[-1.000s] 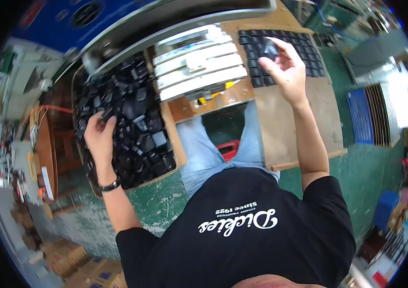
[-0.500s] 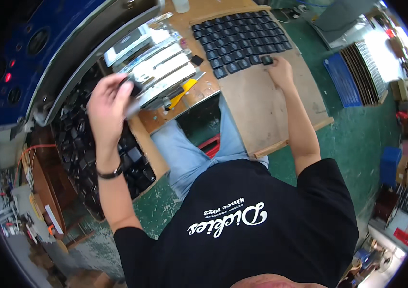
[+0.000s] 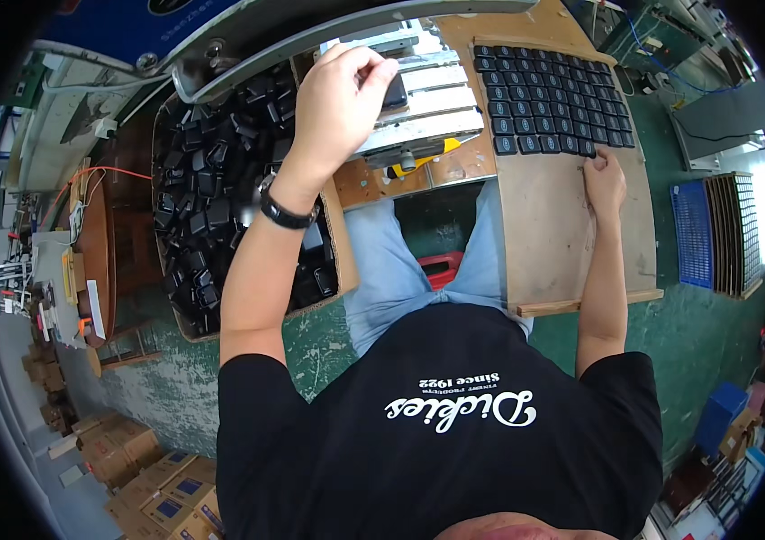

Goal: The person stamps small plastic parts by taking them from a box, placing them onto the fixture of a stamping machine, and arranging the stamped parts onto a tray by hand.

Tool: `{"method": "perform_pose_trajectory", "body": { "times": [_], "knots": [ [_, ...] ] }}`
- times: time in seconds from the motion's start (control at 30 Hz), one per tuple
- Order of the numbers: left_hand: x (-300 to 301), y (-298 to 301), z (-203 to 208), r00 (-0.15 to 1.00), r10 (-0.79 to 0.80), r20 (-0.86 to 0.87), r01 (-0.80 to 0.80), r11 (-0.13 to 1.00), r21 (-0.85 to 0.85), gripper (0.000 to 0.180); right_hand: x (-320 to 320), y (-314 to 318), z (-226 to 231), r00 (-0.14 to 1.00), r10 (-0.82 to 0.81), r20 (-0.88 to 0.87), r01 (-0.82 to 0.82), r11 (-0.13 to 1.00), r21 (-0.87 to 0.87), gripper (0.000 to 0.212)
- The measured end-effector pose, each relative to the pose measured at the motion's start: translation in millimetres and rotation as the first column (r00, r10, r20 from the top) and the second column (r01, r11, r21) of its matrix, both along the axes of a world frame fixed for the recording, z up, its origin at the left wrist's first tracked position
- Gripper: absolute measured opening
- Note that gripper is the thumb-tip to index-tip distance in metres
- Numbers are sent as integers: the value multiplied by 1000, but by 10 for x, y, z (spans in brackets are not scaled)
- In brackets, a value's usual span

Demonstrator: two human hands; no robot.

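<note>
My left hand (image 3: 339,112) is closed, thumb against fingers, on a black plastic case (image 3: 396,94) over the metal fixture (image 3: 441,101). The fingers partly cover this case. At the front edge of the rows, the fingertips of my right hand (image 3: 606,186) pinch another small black case (image 3: 587,148). It sits at the right end of the nearest row. Rows of black square cases with pale oval prints (image 3: 526,108) lie side by side on a wooden board (image 3: 544,229).
Left of the fixture, a cardboard box (image 3: 344,256) holds many loose black cases (image 3: 207,216). A blue machine (image 3: 112,31) with a metal rim overhangs the far left. A yellow part (image 3: 451,144) sticks out under the fixture. Stacked boards and a blue crate (image 3: 693,234) stand at right.
The view has turned. My left hand has brought its black case from beside the fixture onto it. My right hand stays at the front row, its case now lined up with the row.
</note>
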State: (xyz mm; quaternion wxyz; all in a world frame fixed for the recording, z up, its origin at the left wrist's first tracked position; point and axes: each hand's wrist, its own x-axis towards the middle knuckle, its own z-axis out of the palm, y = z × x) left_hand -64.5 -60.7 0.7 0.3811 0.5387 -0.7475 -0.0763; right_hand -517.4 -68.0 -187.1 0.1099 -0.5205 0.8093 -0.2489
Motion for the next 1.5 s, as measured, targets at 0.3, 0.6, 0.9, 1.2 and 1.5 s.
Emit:
{"method": "perform_pose_trajectory", "body": {
  "times": [0.3,0.6,0.9,1.2,1.5],
  "knots": [
    [-77,272,-300,931,38,363,94,936,-339,44,-142,-22,-180,998,63,-7,-63,998,-22,50],
    [535,1244,-125,947,-233,219,289,919,-270,43,-255,-35,-240,992,124,7,-124,991,-51,52],
    [2068,1140,-418,890,343,300,-387,916,103,22,-235,21,-128,939,137,317,-96,985,-141,53],
    [2002,1214,-431,924,356,141,-357,934,-21,35,789,123,989,780,413,471,-240,892,-384,44],
    [1205,1188,-66,836,270,-478,-188,959,213,34,2179,-29,1804,320,871,373,-751,473,-461,43]
  ]
}}
